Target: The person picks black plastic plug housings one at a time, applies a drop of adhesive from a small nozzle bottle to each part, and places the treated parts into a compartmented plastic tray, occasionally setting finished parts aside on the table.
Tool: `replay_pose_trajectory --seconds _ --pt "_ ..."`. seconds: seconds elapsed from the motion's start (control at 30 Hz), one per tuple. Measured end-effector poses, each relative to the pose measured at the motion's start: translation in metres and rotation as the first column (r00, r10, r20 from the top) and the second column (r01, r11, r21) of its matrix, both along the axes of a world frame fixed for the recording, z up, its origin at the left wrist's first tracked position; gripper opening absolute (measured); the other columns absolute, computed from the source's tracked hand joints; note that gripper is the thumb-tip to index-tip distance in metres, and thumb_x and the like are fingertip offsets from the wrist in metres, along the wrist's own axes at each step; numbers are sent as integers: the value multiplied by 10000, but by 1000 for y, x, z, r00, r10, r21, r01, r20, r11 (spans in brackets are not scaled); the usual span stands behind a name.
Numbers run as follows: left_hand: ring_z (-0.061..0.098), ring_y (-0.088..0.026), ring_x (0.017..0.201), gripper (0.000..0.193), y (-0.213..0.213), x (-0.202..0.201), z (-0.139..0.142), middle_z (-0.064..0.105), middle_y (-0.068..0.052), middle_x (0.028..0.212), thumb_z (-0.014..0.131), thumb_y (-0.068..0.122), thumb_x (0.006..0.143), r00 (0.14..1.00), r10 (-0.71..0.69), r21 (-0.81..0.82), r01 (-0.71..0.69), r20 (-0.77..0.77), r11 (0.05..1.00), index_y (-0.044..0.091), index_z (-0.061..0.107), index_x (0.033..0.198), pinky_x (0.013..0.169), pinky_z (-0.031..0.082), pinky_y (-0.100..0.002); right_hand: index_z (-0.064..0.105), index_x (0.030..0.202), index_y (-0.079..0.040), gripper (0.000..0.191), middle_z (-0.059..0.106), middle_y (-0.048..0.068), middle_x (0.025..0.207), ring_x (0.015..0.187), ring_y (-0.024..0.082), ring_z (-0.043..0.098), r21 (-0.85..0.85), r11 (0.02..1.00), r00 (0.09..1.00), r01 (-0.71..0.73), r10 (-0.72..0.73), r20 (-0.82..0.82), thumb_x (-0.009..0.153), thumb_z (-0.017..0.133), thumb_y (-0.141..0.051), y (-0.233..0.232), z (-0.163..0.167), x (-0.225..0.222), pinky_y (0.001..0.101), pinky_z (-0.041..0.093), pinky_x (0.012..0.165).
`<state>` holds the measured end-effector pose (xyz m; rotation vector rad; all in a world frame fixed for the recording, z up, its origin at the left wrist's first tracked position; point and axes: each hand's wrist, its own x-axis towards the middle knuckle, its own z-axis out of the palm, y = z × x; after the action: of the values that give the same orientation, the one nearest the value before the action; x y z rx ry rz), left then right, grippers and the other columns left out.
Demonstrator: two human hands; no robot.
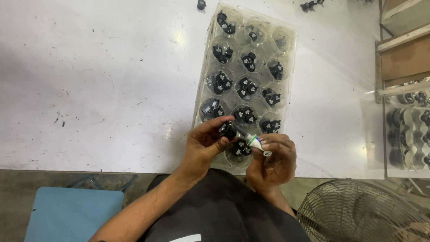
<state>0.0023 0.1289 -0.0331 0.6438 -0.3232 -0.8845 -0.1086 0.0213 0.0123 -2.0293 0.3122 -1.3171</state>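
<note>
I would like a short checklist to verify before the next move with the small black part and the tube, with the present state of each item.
1. Left hand grips the small black part between thumb and fingers: ok.
2. Right hand holds the small white tube with its nozzle pointing at the part: ok.
3. Nozzle tip actually touching the part: cannot tell, too small.
4. Clear plastic tray lies flat on the white table, under both hands: ok.
5. Tray cells filled with black parts: ok for the visible cells; those under the hands are partly hidden.
6. Tube cap removed: cannot tell.
</note>
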Motion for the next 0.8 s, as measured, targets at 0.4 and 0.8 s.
replay_pose_trajectory --seconds 0.4,0.8 --pt "711 -188 1112 455 0 -3 0 658 -111 1381 746 303 965 996 -89 5 89 25 996 30 647 1315 954 650 -393 497 1056 12 235 633 154 1021 930 255 660 -21 999 997 -42 40 -62 906 647 115 -15 -3 -3 321 575 782" --pt "697 -178 979 608 10 -12 -1 723 -100 1109 737 380 960 956 -216 -44 211 -201 976 -38 621 1387 888 600 -354 564 1029 14 317 661 160 974 856 167 667 40 995 986 -89 94 -135 799 703 181 -17 0 -18 214 475 609"
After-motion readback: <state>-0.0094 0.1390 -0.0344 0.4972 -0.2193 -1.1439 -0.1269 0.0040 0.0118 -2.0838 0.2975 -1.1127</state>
